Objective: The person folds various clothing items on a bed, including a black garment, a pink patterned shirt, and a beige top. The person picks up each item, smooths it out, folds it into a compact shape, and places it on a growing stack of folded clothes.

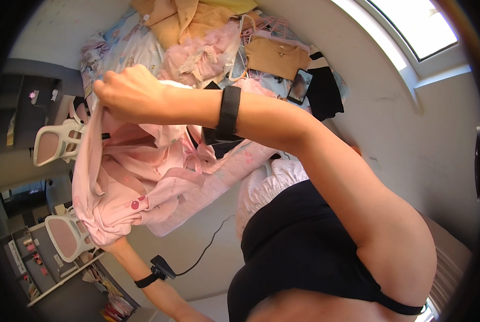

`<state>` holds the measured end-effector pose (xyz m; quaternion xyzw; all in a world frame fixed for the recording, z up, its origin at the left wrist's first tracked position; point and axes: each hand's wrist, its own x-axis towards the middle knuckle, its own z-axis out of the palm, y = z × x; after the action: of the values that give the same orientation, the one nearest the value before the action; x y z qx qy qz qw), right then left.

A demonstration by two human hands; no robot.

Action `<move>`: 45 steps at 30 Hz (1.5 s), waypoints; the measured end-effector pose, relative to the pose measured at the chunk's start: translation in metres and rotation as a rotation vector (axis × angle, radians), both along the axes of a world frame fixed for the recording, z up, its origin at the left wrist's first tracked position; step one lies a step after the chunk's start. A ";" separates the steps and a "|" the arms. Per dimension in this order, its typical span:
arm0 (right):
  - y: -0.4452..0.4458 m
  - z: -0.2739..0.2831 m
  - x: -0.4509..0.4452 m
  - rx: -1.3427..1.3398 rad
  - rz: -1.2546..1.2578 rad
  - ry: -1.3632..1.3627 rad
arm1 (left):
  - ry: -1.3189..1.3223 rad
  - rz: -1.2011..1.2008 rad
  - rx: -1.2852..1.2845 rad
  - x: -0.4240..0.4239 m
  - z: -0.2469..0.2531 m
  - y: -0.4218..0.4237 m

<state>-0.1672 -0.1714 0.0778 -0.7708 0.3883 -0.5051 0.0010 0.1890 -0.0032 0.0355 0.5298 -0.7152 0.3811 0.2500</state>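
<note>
My right hand (129, 90) is closed in a fist on the upper edge of a light pink garment (119, 209), which hangs down from it in loose folds. The cloth bears cherry prints and some lettering. My left hand (114, 244) reaches into the lower end of the garment from below; its fingers are hidden in the bunched cloth, so their grip cannot be made out. Behind the garment lies a pink quilted pad (227, 173) with a pale edge. Each forearm wears a black strap, and the left one carries a small black device (163, 266) with a cable.
Beyond my right arm, a bed holds a pink ruffled garment (203, 52), yellow bedding (171, 24), white hangers (240, 60), a tan top (276, 56), black clothing (324, 88) and a smartphone (300, 86). Two white chairs (48, 145) stand at left by shelves (42, 261).
</note>
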 end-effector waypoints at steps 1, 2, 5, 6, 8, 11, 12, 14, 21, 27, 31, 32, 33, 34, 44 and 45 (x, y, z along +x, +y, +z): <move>-0.002 0.008 0.002 -0.005 -0.015 -0.036 | 0.028 0.043 0.052 0.004 -0.007 0.003; -0.004 0.012 0.004 -0.011 -0.029 -0.074 | 0.053 0.087 0.104 0.007 -0.011 0.006; -0.017 -0.025 0.002 0.126 -0.028 0.039 | 0.032 0.016 0.026 -0.021 -0.010 0.001; -0.019 -0.033 -0.009 0.235 -0.002 0.174 | 0.014 -0.038 -0.036 -0.032 -0.012 -0.002; -0.034 -0.039 -0.017 0.135 -0.133 0.103 | 0.068 -0.104 -0.005 -0.043 -0.021 -0.015; -0.031 0.007 -0.032 -0.236 -0.262 -0.303 | 0.038 -0.085 0.002 -0.031 0.010 -0.003; -0.031 0.013 -0.044 -0.095 -0.278 -0.290 | 0.108 -0.096 0.028 -0.031 0.010 -0.006; -0.028 0.003 -0.053 0.102 -0.251 -0.041 | 0.430 -0.145 0.149 -0.035 0.013 -0.016; -0.040 -0.003 -0.044 0.102 -0.172 -0.232 | 1.886 -0.872 0.577 -0.026 0.022 -0.039; -0.031 0.049 -0.068 0.023 -0.075 -0.473 | 2.088 -0.673 0.705 -0.056 0.030 -0.036; -0.003 0.085 -0.037 0.049 0.165 -0.470 | 1.692 -0.110 0.961 -0.069 0.006 -0.038; 0.001 0.092 -0.021 0.084 0.140 -0.499 | 1.523 -0.100 1.077 -0.067 -0.001 -0.042; 0.007 0.099 -0.011 0.120 0.114 -0.524 | 1.444 -0.146 1.073 -0.075 -0.001 -0.046; 0.027 0.107 -0.012 0.124 0.224 -0.585 | 1.368 -0.182 1.062 -0.089 0.001 -0.044; 0.014 0.134 0.008 0.059 0.307 -0.678 | 1.227 -0.581 0.635 -0.240 -0.004 -0.056; 0.002 0.147 -0.007 -0.009 0.209 -0.635 | 1.217 -0.648 0.589 -0.271 -0.006 -0.067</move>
<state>-0.1746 -0.1694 0.2250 -0.6106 0.2852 -0.7189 0.1706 -0.0825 -0.0706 0.0293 0.4549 -0.6431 -0.2791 0.5492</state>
